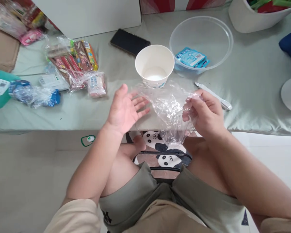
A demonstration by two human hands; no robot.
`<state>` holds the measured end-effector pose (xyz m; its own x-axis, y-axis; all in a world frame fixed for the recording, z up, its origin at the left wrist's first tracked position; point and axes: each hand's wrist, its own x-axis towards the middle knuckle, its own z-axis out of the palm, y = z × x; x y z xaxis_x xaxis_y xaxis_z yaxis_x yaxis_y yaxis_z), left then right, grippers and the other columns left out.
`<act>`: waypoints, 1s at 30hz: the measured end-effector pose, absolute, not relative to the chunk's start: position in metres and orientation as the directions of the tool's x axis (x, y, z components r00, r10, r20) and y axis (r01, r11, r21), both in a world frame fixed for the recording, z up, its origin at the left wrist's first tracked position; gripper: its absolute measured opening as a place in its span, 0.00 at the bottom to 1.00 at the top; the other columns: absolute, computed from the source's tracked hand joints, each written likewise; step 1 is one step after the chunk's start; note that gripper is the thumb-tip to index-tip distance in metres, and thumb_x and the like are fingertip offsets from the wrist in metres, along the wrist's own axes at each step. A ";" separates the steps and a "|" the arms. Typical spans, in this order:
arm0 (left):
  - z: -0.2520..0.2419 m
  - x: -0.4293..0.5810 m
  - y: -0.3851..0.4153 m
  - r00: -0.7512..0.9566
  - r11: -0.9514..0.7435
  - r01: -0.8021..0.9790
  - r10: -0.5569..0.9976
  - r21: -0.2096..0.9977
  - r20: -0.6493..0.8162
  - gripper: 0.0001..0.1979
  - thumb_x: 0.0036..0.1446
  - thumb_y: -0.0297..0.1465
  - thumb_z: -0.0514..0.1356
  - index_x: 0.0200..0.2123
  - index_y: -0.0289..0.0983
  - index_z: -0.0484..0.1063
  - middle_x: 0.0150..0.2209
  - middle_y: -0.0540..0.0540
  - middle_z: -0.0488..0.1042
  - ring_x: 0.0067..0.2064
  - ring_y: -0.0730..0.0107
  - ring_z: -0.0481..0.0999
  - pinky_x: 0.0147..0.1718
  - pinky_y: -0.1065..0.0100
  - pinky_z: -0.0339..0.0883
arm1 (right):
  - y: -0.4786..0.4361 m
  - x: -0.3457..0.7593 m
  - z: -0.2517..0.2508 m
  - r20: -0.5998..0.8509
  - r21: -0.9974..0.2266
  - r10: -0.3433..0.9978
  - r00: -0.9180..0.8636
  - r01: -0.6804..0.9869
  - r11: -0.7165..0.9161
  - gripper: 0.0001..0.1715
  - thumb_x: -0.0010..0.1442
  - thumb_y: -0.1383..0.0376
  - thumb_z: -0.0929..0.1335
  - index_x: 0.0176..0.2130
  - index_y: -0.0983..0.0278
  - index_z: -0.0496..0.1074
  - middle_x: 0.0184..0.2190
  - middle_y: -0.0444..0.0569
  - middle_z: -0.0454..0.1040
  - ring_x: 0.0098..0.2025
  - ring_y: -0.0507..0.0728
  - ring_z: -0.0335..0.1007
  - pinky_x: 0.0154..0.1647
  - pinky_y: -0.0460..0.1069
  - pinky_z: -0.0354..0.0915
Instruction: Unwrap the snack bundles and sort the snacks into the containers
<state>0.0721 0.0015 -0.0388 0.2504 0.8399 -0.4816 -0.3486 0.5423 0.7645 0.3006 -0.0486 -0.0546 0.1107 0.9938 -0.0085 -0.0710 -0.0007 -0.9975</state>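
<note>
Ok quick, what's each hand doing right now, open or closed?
Left hand: open, fingers spread, beside the crumpled clear plastic.
Right hand: closed, pinching the plastic's edge.

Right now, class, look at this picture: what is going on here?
A seated person's right hand pinches a crumpled clear plastic bag above the lap; the left hand is open beside it, fingers close to the plastic. An empty white paper cup stands upright just beyond on the table, with a clear bowl holding blue packets to its right.
</note>
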 end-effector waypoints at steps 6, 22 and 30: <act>-0.042 0.080 -0.022 0.637 0.786 -0.109 0.525 0.609 -0.564 0.49 0.44 0.74 0.53 0.43 0.34 0.77 0.45 0.32 0.82 0.55 0.41 0.80 0.52 0.48 0.76 | -0.058 0.299 -0.055 0.031 -0.974 0.982 0.187 -0.214 0.071 0.16 0.62 0.50 0.73 0.34 0.56 0.69 0.27 0.40 0.75 0.22 0.50 0.71 0.21 0.47 0.65; -0.029 0.103 -0.053 0.522 -0.432 0.214 0.808 0.876 0.272 0.07 0.50 0.21 0.59 0.25 0.39 0.68 0.25 0.51 0.73 0.25 0.74 0.69 0.24 0.69 0.65 | -0.089 0.319 -0.040 0.080 -0.934 0.989 0.125 0.355 0.031 0.28 0.58 0.59 0.73 0.55 0.54 0.64 0.50 0.53 0.73 0.44 0.59 0.75 0.34 0.54 0.76; -0.034 0.106 -0.055 0.618 -0.629 0.237 0.686 0.740 0.385 0.06 0.47 0.20 0.58 0.26 0.37 0.68 0.36 0.40 0.81 0.35 0.65 0.81 0.30 0.67 0.76 | -0.084 0.317 -0.033 -0.039 -0.833 0.998 0.058 0.550 -0.065 0.03 0.61 0.63 0.70 0.35 0.60 0.72 0.24 0.44 0.75 0.25 0.53 0.71 0.28 0.50 0.69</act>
<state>0.1064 -0.0546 -0.0337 0.6176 0.6857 0.3852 0.2373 -0.6294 0.7400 0.3170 -0.0845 -0.0328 0.0584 0.9975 -0.0389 0.5502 -0.0647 -0.8325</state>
